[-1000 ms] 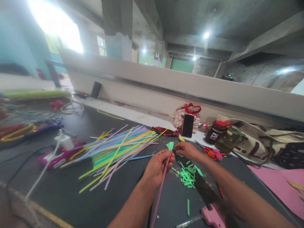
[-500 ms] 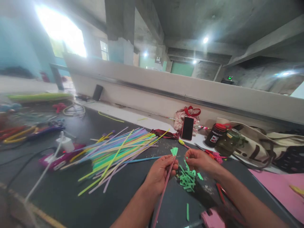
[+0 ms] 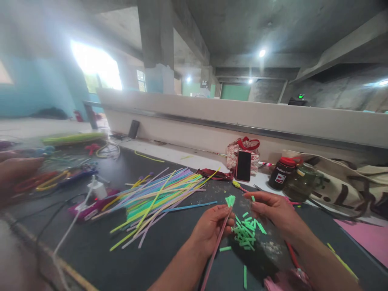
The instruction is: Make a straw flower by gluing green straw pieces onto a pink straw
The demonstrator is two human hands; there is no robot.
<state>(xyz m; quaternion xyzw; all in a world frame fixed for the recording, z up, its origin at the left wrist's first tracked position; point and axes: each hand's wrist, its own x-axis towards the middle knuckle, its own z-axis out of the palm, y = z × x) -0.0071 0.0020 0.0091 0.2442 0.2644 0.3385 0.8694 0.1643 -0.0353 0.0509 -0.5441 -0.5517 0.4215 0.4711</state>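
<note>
Above the dark table (image 3: 151, 262), I watch the right hand (image 3: 273, 208) pinch a short green piece (image 3: 253, 198), held apart from the pile of green pieces (image 3: 245, 234). Half a second ago that hand was lower, at the pile's edge; now it has lifted away, so I judge the picking-out done. One loose piece (image 3: 225, 249) has also turned up to the pile's near left. Just beside, the left hand (image 3: 212, 228) keeps its grasp on a slanted pink stem (image 3: 217, 246), with a green tuft (image 3: 230, 200) at its upper end.

Farther left lies a spread of coloured stems (image 3: 157, 202). Beyond the hands, a phone (image 3: 243, 166) stands against a patterned bag (image 3: 232, 155); I make out no brand on it. To its right, a black bottle (image 3: 274, 173) bears a square label (image 3: 280, 179) whose lettering I can't read. The canvas bag (image 3: 327, 176) shows parts of big dark letters, too broken for a word. At the far left edge is another person's hand (image 3: 21, 169), too blurred to tell its grip.
</note>
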